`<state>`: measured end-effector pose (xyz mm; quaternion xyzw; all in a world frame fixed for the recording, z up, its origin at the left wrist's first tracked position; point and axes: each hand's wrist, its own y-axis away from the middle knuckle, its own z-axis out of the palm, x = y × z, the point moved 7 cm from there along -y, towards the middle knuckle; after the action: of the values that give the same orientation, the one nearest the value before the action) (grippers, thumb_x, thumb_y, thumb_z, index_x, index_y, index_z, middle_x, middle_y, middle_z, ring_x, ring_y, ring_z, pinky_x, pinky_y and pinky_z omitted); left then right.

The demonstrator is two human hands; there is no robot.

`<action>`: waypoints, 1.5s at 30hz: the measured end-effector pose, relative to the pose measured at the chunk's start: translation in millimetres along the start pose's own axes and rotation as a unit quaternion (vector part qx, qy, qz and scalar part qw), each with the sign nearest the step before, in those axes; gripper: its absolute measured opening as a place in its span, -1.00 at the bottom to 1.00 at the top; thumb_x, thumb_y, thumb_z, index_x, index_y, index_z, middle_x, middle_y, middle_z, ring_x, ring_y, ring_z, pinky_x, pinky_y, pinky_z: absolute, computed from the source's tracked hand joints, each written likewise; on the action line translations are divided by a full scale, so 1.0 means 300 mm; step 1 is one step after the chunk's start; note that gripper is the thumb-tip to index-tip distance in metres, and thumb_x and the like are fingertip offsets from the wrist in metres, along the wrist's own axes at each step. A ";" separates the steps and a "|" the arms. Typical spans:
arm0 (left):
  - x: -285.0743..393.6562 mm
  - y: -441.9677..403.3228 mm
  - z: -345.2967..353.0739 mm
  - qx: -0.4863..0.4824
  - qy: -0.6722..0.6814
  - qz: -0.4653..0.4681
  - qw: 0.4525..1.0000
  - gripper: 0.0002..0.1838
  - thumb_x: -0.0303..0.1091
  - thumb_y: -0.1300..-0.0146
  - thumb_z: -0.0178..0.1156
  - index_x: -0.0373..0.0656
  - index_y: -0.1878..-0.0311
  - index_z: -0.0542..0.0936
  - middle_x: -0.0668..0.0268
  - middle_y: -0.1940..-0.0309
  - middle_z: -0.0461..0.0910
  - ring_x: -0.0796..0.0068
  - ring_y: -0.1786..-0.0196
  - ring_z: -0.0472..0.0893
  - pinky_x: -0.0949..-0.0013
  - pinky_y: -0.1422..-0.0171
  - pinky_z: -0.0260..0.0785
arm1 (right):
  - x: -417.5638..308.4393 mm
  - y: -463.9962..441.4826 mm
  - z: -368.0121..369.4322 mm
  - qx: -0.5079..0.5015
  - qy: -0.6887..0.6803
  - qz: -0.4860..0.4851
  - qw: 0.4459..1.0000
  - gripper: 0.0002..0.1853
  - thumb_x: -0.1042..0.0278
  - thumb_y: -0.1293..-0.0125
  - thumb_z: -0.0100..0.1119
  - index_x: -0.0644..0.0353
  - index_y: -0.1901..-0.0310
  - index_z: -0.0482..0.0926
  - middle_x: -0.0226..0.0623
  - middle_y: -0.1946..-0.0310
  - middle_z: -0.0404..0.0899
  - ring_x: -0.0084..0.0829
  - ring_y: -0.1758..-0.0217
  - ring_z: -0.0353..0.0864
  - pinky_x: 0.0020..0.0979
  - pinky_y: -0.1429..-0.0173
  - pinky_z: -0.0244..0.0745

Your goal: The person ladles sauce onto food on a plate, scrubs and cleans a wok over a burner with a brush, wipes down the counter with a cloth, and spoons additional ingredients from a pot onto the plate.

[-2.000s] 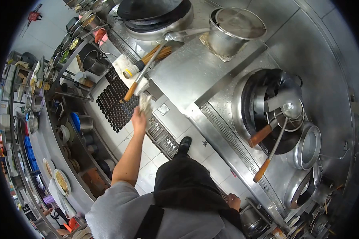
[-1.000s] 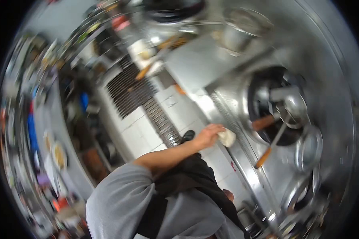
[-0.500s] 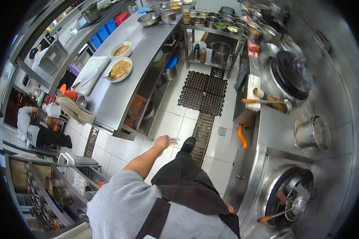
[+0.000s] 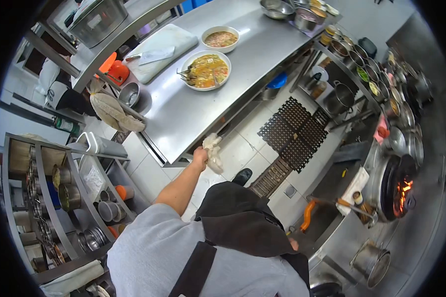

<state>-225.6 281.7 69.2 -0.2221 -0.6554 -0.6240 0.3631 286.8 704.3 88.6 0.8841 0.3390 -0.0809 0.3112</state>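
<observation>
My left hand (image 4: 200, 157) is closed on a crumpled whitish cloth (image 4: 212, 153), which hangs beside the corner of the steel counter (image 4: 163, 119). Only a small part of my right hand (image 4: 294, 244) shows at the edge of the dark apron, so its fingers are hidden. On the counter stand a white plate of yellow food with a fork (image 4: 206, 70) and a white bowl of soup (image 4: 220, 39). A knife (image 4: 156, 55) lies on the white cutting board (image 4: 166, 52).
A wok burner with flames (image 4: 404, 193) stands at the right, near a steel pot (image 4: 370, 265). Shelves with pots (image 4: 69, 195) are at the lower left. A black mat (image 4: 295, 132) lies on the floor. Part of a person (image 4: 59, 91) shows at the upper left.
The view has turned toward the left counter, which now looks nearer. My left hand with the cloth has come up beside the counter's corner. Flames now show at the far wok burner.
</observation>
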 end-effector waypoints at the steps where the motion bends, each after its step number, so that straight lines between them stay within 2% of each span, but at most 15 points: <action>1: -0.030 -0.060 -0.006 -0.056 0.185 -0.017 0.981 -0.67 -0.50 -0.34 -0.07 -0.14 -0.14 0.50 0.15 0.11 0.62 0.17 0.05 0.64 0.16 -0.07 0.52 | -0.232 -0.076 -0.198 0.013 -0.015 -0.003 1.000 -0.76 0.24 -0.23 0.20 0.21 0.20 0.68 -0.08 0.37 0.68 -0.09 0.36 0.68 -0.24 0.28 0.53; 4: 0.060 -0.032 0.095 -0.047 0.427 -0.015 0.903 -0.60 -0.54 -0.32 -0.04 -0.09 -0.22 0.42 0.17 0.00 0.58 0.22 -0.01 0.62 0.18 -0.12 0.52 | -0.589 -0.255 -0.451 0.034 -0.194 0.045 0.979 -0.74 0.31 -0.28 0.19 0.31 0.10 0.64 -0.16 0.41 0.69 -0.32 0.42 0.69 -0.34 0.32 0.54; 8: 0.168 0.035 0.311 -0.109 0.371 -0.015 0.922 -0.61 -0.52 -0.37 -0.01 -0.07 -0.25 0.38 0.27 -0.11 0.52 0.29 -0.15 0.54 0.20 -0.21 0.47 | -0.754 -0.475 -0.515 0.017 -0.141 -0.048 0.989 -0.70 0.30 -0.30 0.18 0.28 0.01 0.63 -0.12 0.35 0.70 -0.40 0.39 0.71 -0.41 0.31 0.55; 12: 0.284 0.035 0.522 -0.193 0.293 -0.012 0.936 -0.63 -0.47 -0.40 0.01 -0.08 -0.25 0.39 0.26 -0.12 0.52 0.32 -0.12 0.56 0.24 -0.18 0.46 | -0.668 -0.601 -0.498 -0.022 -0.126 -0.015 0.992 -0.66 0.24 -0.27 0.20 0.25 0.00 0.64 -0.10 0.38 0.70 -0.36 0.35 0.73 -0.35 0.17 0.56; 18: 0.238 -0.083 0.518 0.009 0.315 0.028 0.949 -0.69 -0.50 -0.42 -0.09 -0.13 -0.20 0.36 0.15 -0.04 0.52 0.09 -0.06 0.58 0.02 -0.15 0.51 | -0.467 -0.689 -0.605 -0.019 -0.033 -0.025 0.999 -0.69 0.24 -0.21 0.21 0.26 0.10 0.67 0.00 0.34 0.68 -0.09 0.20 0.70 -0.21 0.04 0.55; 24: 0.460 -0.129 0.965 -0.133 0.249 0.051 0.958 -0.63 -0.51 -0.40 -0.03 -0.16 -0.26 0.35 0.14 -0.07 0.53 0.18 -0.07 0.58 0.12 -0.15 0.50 | -0.452 -0.904 -0.719 -0.050 -0.068 -0.052 0.995 -0.69 0.25 -0.19 0.23 0.30 0.12 0.67 0.04 0.33 0.67 -0.08 0.19 0.69 -0.20 0.04 0.55; 28: 0.813 -0.192 1.281 -0.089 0.062 0.175 0.979 -0.52 -0.35 -0.37 0.07 -0.23 -0.33 0.32 0.08 -0.08 0.54 0.16 -0.09 0.57 0.24 -0.19 0.43 | -0.585 -1.109 -0.816 -0.046 -0.111 -0.049 0.992 -0.72 0.26 -0.21 0.21 0.28 0.15 0.68 0.02 0.41 0.66 -0.04 0.30 0.69 -0.19 0.14 0.55; 31: 1.164 -0.334 1.475 -0.007 -0.314 0.428 0.848 -0.44 -0.15 -0.37 0.01 -0.28 -0.34 0.33 -0.08 -0.19 0.47 -0.03 -0.14 0.53 0.14 -0.23 0.37 | -0.664 -1.237 -0.864 -0.022 -0.039 -0.088 0.995 -0.74 0.23 -0.21 0.19 0.22 0.19 0.68 0.03 0.34 0.63 0.03 0.21 0.64 -0.14 0.11 0.54; 32: 1.255 -0.449 1.566 0.055 -0.450 0.520 0.724 -0.47 -0.18 -0.34 0.02 -0.26 -0.30 0.38 -0.08 -0.14 0.50 -0.01 -0.14 0.54 0.15 -0.22 0.37 | -0.656 -1.270 -0.881 0.036 -0.059 -0.071 0.995 -0.72 0.19 -0.21 0.18 0.21 0.18 0.67 0.02 0.31 0.64 0.03 0.16 0.63 -0.10 0.05 0.53; 35: 1.488 -0.540 1.903 -0.064 -0.445 0.530 0.719 -0.48 -0.33 -0.26 0.03 -0.21 -0.30 0.39 -0.02 -0.12 0.53 0.05 -0.18 0.51 0.16 -0.27 0.34 | -0.624 -1.331 -0.900 0.113 -0.066 -0.016 0.991 -0.71 0.15 -0.19 0.19 0.22 0.25 0.67 0.01 0.33 0.64 0.02 0.18 0.61 -0.08 0.04 0.51; 36: 1.500 -0.651 1.999 -0.120 -0.448 0.574 0.674 -0.46 -0.26 -0.25 0.08 -0.24 -0.30 0.39 -0.05 -0.16 0.49 0.01 -0.22 0.47 0.14 -0.31 0.31 | -0.678 -1.334 -0.973 0.074 -0.079 0.024 0.994 -0.75 0.21 -0.14 0.17 0.20 0.27 0.67 0.02 0.31 0.64 0.03 0.15 0.61 -0.05 0.01 0.51; 38: 1.439 -0.852 2.130 -0.036 -0.665 0.477 0.574 -0.40 -0.17 -0.20 0.18 -0.26 -0.28 0.40 -0.17 -0.21 0.39 -0.22 -0.24 0.38 0.05 -0.36 0.23 | -0.704 -1.365 -1.011 0.133 -0.112 0.021 0.985 -0.75 0.20 -0.15 0.19 0.21 0.30 0.66 0.02 0.33 0.64 0.01 0.14 0.62 -0.07 0.00 0.51; 40: 1.338 -0.926 2.225 -0.075 -0.764 0.420 0.483 -0.40 -0.18 -0.18 0.20 -0.24 -0.27 0.42 -0.17 -0.21 0.38 -0.21 -0.22 0.39 0.04 -0.33 0.25 | -0.689 -1.381 -1.028 0.169 -0.132 0.096 0.972 -0.74 0.19 -0.15 0.20 0.21 0.25 0.65 0.02 0.26 0.64 0.01 0.11 0.61 -0.08 -0.02 0.50; 43: 1.247 -0.632 2.269 -0.039 -0.624 0.583 0.519 -0.45 -0.20 -0.15 0.20 -0.25 -0.21 0.47 -0.13 -0.19 0.40 -0.18 -0.20 0.41 0.00 -0.29 0.28 | -0.583 -1.404 -1.046 0.211 -0.138 0.197 0.948 -0.68 0.21 -0.15 0.20 0.20 0.12 0.62 0.02 0.11 0.60 0.03 0.04 0.58 -0.09 -0.05 0.50; 45: 1.128 -0.365 2.297 -0.059 -0.543 0.696 0.466 -0.54 -0.32 -0.08 0.21 -0.27 -0.09 0.53 -0.09 -0.13 0.44 -0.14 -0.16 0.44 -0.01 -0.24 0.30 | -0.451 -1.434 -0.986 0.269 -0.122 0.267 0.917 -0.57 0.26 -0.14 0.23 0.26 -0.04 0.55 0.01 -0.02 0.53 -0.01 -0.09 0.53 -0.13 -0.17 0.46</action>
<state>-660.1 888.2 281.3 -0.9198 -0.3115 0.0435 0.2348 -115.3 1057.1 157.9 0.9755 0.0152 -0.1896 0.1108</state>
